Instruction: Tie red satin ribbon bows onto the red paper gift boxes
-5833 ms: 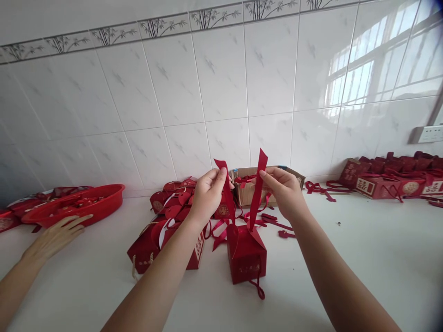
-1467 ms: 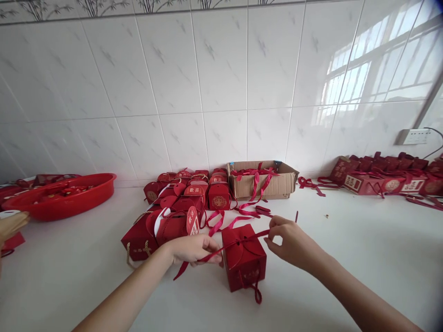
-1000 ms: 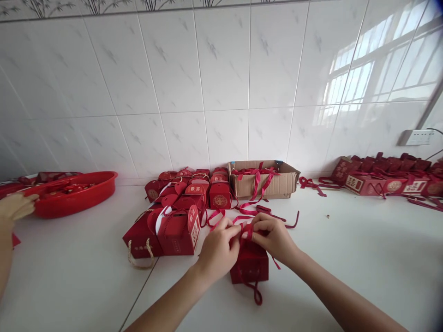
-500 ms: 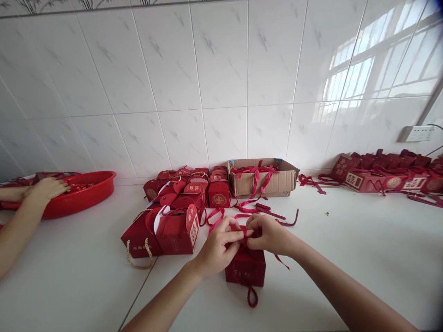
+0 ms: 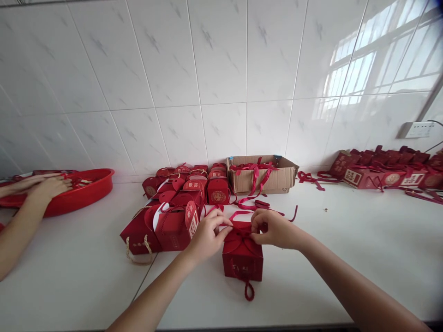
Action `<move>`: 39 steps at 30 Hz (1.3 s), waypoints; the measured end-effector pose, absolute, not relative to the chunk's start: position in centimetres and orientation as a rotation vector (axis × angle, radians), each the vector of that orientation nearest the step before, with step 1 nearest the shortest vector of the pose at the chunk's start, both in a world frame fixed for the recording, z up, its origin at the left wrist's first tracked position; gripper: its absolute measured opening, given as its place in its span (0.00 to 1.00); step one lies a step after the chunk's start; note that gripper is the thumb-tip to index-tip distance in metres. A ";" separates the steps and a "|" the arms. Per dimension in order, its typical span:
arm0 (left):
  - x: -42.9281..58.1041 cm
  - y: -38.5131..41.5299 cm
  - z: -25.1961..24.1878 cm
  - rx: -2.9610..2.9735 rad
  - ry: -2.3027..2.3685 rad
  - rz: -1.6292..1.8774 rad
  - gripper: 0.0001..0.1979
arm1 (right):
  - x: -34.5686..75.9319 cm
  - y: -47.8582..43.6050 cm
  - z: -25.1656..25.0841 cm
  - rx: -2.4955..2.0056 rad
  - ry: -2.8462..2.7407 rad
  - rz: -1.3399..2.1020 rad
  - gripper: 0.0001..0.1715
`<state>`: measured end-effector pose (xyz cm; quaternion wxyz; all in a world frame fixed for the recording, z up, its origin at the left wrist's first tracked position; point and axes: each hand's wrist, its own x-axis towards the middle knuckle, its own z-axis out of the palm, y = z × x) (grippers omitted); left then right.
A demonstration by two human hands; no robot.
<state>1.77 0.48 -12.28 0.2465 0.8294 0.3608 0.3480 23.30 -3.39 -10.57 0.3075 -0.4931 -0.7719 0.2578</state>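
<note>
Left hand (image 5: 206, 234) and right hand (image 5: 275, 228): fingertips pinched on thin red satin ribbon (image 5: 239, 227). Ribbon lies atop small red cardboard gift box (image 5: 242, 260), upright on white counter (image 5: 328, 263), just before heap of red gift boxes (image 5: 180, 203). Brown cardboard carton (image 5: 278, 182) behind.

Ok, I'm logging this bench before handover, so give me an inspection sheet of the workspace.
Surface: white counter.
Job's things: red gift box upright, ribbon across its closed top.
Clutter: pile of red boxes to its left; cardboard box behind; loose ribbons in and before it; row of red boxes far right; red tray far left.
Grippers: left hand and right hand, each a pinch grip on the ribbon.
Cables: thin dark lead at the wall socket.
Surroundings: white tiled wall; another person's hand at the tray.
</note>
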 end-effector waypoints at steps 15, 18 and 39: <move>1.7 0.4 -11.1 1.965 0.966 0.705 0.14 | 23.2 -5.9 -11.2 -1.263 -1.982 0.566 0.06; 1.9 0.8 -11.6 1.995 1.022 0.741 0.16 | 23.4 -6.0 -11.3 -1.267 -1.986 0.566 0.06; 1.6 1.1 -11.7 2.218 1.170 0.791 0.14 | 24.0 -6.6 -11.4 -1.350 -1.946 0.592 0.09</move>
